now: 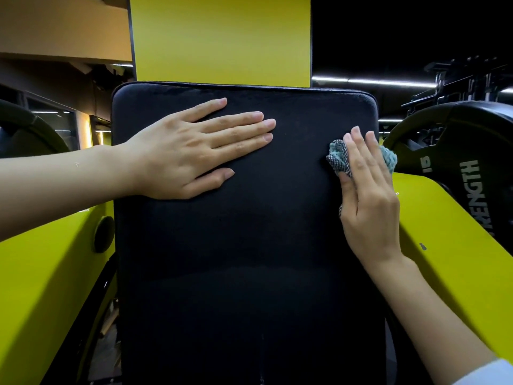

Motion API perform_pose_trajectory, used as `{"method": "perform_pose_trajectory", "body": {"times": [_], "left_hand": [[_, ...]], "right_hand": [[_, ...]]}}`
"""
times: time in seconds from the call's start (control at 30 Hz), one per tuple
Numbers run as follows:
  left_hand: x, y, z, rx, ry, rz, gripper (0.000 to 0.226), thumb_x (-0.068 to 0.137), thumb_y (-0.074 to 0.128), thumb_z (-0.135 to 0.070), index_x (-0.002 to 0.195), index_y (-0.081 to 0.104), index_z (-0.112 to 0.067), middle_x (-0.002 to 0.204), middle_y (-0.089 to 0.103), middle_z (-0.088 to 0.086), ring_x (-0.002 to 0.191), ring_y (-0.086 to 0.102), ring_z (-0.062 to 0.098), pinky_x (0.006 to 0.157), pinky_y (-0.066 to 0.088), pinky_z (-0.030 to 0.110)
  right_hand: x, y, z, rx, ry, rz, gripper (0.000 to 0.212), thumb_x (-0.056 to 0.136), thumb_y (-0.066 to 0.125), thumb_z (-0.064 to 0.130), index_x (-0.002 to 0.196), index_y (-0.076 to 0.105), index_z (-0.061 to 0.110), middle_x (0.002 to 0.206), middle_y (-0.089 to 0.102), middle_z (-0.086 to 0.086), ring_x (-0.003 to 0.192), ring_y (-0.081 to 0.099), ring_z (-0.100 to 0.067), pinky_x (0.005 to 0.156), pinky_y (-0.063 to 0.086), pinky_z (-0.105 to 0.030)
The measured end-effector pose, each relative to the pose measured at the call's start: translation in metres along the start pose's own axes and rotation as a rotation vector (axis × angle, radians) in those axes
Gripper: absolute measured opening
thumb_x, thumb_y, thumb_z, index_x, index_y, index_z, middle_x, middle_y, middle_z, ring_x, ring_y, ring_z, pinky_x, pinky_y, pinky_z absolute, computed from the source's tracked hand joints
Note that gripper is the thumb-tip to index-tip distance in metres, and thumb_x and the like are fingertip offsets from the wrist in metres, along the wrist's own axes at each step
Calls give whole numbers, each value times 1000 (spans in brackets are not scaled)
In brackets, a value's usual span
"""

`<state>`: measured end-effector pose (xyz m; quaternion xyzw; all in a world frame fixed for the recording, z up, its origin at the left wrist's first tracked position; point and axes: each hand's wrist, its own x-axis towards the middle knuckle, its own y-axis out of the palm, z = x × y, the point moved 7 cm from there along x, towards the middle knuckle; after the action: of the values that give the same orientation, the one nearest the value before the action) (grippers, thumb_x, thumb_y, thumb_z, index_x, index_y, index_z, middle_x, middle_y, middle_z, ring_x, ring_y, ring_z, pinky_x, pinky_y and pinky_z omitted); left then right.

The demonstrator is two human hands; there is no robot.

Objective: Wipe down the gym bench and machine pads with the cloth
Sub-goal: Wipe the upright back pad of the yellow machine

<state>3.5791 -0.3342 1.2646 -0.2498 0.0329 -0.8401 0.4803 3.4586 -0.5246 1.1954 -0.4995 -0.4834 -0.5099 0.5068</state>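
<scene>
A large black machine pad (244,245) fills the middle of the view, its rounded top edge near the yellow column. My left hand (191,151) lies flat on the pad's upper left part, fingers straight and spread toward the right. My right hand (366,195) presses a small teal and grey woven cloth (338,158) against the pad's upper right edge, fingers straight over it. The cloth bunches out on both sides of my fingers.
Yellow machine arms (455,245) flank the pad on both sides. A black weight plate (466,168) marked with white lettering hangs at the right, another dark plate (25,129) at the far left. A yellow column (222,37) rises behind the pad.
</scene>
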Motion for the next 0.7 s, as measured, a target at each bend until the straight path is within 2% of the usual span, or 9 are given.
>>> {"method": "perform_pose_trajectory", "body": {"times": [0.47,0.7], "left_hand": [[1,0,-2,1,-32,13,61,102,24,-38,158,14,-15,166,11,0,153,10,17,123,13,49],[1,0,-1,-2,-38,0,62,102,25,-38,158,16,-15,166,13,1,153,12,18,122,14,50]], "right_hand": [[-123,-7,19,-7,-29,118,46,103,39,16,147,37,3,154,40,-10,148,28,-28,122,23,-37],[-72,-6,8,22,-50,101,45,101,42,8,145,39,0,153,39,-12,148,28,-26,121,26,-38]]}}
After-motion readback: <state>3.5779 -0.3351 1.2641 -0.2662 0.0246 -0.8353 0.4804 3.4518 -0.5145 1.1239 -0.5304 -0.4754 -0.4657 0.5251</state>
